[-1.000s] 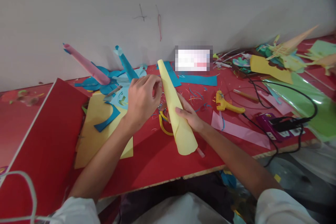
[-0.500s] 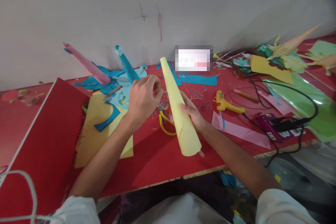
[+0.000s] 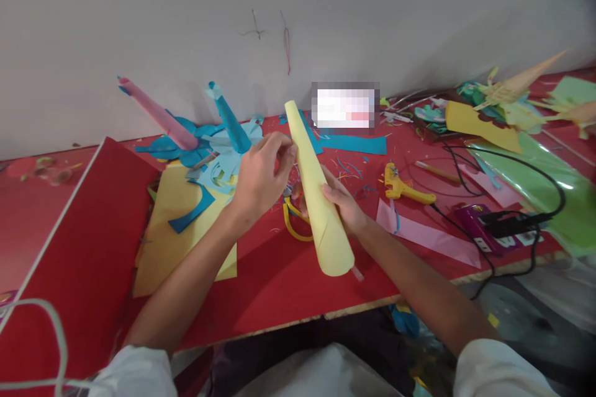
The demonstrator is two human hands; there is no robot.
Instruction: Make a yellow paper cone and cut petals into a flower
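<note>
Left hand shifts closer to the yellow paper cone.
Right hand wraps it, wide end toward the tabletop's near edge; the left curls nearly closed, any hold unclear. Light pressure should keep it round.

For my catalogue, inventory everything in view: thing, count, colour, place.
Paper cone: 1, pale yellow, centre
Paper tubes: 2, pink and blue, back left
Card: uncounted, yellow, left
Curved offcut: 1, blue, left
Scissors: 1, yellow-handled, centre
Paper strips: 2, blue, back centre
Glue gun: 1, yellow, right
Paper bands: 2, pink, right
Power strip: 1, purple, right
Cables: uncounted, black, right
Cord: 1, white, lower left
Glossy sheet: 1, green, far right
Small scraps: uncounted, mixed colours, tabletop
Panel: 1, red, left
Table: 1, red, beneath
Wall: 1, grey, behind
Sleeves: 2, white, bottom
Left hand: 1, bare, centre
Right hand: 1, bare, on paper cone
</note>
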